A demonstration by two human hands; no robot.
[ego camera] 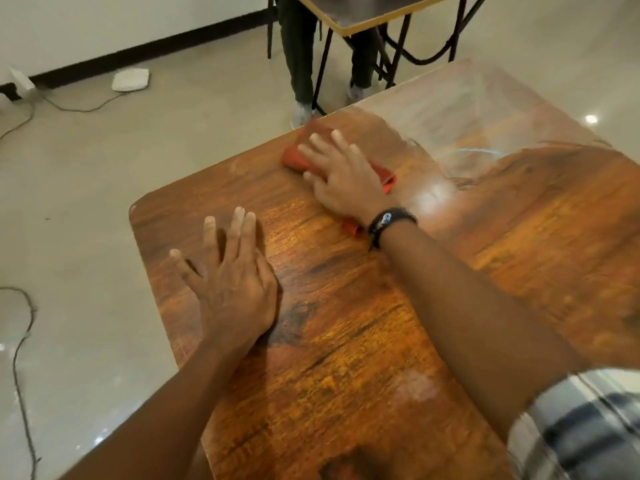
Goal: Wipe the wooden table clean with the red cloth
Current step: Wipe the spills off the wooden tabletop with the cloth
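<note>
The wooden table (pixel 363 323) fills the lower right, glossy with dark grain. A red cloth (pixel 294 159) lies folded near the table's far left edge. My right hand (pixel 341 178) presses flat on top of it, fingers spread and pointing away from me, with red cloth showing on both sides of the palm and by the wrist. A dark band sits on that wrist. My left hand (pixel 230 282) rests palm down on the bare wood near the left edge, fingers apart, holding nothing.
A pale smear (pixel 415 388) marks the wood near me. Another table (pixel 374 15) with black metal legs stands beyond, with a person's legs (pixel 301 60) beside it. Cables (pixel 20 341) and a white device (pixel 131 79) lie on the tiled floor at left.
</note>
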